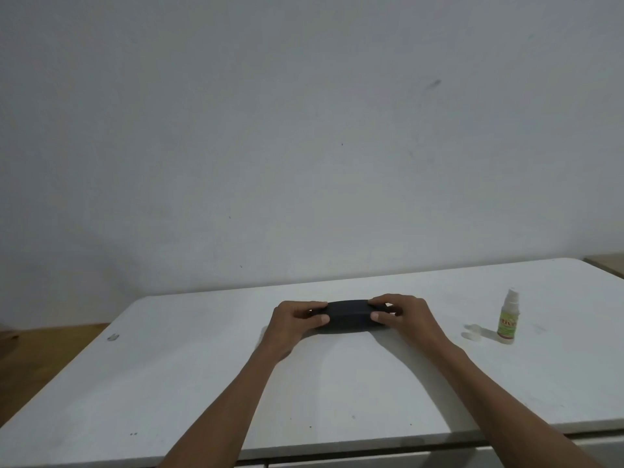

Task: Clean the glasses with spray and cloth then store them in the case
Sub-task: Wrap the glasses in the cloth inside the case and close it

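A dark, closed glasses case (347,315) lies on the white table (202,383) near its far edge. My left hand (293,324) grips the case's left end, thumb in front and fingers over the top. My right hand (401,315) grips the right end the same way. A small spray bottle (507,317) with a green label stands upright to the right, its nozzle bare. Its clear cap (472,332) lies beside it on the left. Neither glasses nor cloth can be seen.
A small grey metal piece (113,337) lies near the table's left edge. A plain wall rises right behind the table. Brown floor (44,359) shows at the left, and a light wooden surface (607,263) at the far right.
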`<state>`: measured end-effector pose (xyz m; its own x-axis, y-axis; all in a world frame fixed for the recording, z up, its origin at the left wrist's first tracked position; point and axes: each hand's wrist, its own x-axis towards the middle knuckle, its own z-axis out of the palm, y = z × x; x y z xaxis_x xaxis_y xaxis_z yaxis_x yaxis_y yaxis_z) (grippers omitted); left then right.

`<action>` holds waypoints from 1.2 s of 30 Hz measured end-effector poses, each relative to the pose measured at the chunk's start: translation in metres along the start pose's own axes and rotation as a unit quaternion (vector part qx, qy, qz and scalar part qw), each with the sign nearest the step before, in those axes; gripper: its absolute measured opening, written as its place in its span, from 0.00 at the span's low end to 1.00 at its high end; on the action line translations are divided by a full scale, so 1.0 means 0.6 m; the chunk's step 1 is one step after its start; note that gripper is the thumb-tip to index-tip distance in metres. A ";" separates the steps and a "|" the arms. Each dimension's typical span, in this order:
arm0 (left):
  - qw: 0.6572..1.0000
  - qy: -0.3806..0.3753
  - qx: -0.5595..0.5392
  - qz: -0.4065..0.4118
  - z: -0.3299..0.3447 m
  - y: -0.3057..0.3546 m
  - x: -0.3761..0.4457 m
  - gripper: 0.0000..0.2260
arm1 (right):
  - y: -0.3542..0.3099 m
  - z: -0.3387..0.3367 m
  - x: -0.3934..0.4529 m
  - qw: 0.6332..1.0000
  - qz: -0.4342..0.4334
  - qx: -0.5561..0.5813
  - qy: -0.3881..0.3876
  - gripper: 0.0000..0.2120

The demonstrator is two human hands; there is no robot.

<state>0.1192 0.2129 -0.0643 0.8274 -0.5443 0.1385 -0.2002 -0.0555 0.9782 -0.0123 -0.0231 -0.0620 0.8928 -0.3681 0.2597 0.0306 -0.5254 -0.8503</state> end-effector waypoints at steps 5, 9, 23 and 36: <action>1.000 0.005 0.023 0.019 0.004 -0.006 -0.014 0.19 | 0.002 0.004 -0.014 1.000 -0.019 -0.023 -0.004 0.11; 0.998 -0.005 0.052 0.037 0.008 -0.007 -0.021 0.23 | -0.003 0.014 -0.022 0.997 -0.031 -0.076 0.003 0.13; 0.980 0.025 0.171 0.098 0.008 -0.013 0.028 0.21 | 0.004 0.026 0.035 0.995 -0.033 -0.098 0.005 0.14; 0.964 0.048 0.233 0.117 -0.018 -0.062 0.206 0.20 | 0.038 0.084 0.211 0.981 -0.052 -0.183 0.029 0.11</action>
<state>0.2346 0.1570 -0.0817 0.7717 -0.5080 0.3827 -0.5826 -0.3231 0.7458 0.1242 -0.0431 -0.0714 0.8663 -0.3348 0.3708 -0.0523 -0.7989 -0.5992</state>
